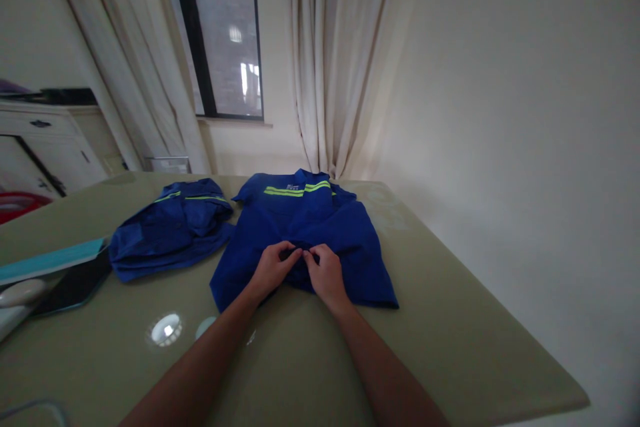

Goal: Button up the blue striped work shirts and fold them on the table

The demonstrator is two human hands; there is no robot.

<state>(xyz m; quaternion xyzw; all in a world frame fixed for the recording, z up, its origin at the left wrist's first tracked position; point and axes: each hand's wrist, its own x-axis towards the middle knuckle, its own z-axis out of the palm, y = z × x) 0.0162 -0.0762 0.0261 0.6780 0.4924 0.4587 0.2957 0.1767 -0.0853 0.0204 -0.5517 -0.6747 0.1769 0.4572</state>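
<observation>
A blue short-sleeved work shirt [280, 217] with yellow-green stripes across the chest lies spread on the table, its collar toward the wall. At the middle of its near edge, my left hand [274, 267] pinches the cloth between thumb and fingers. My right hand [326, 272] pinches the same stretch of hem close beside it, the fingertips almost meeting. The cloth is bunched and slightly raised there, and whatever small part lies between the fingertips is hidden. To the left, a second blue garment [170, 230] with similar stripes lies in a loose heap, near the shirt's sleeve.
The glossy greenish table [440, 340] reaches to the wall on the right. At its left lie a turquoise flat item [55, 260], a dark flat object [83, 287] and a pale rounded object [23, 293]. A cable [37, 404] shows at bottom left. Curtains [330, 60] hang behind.
</observation>
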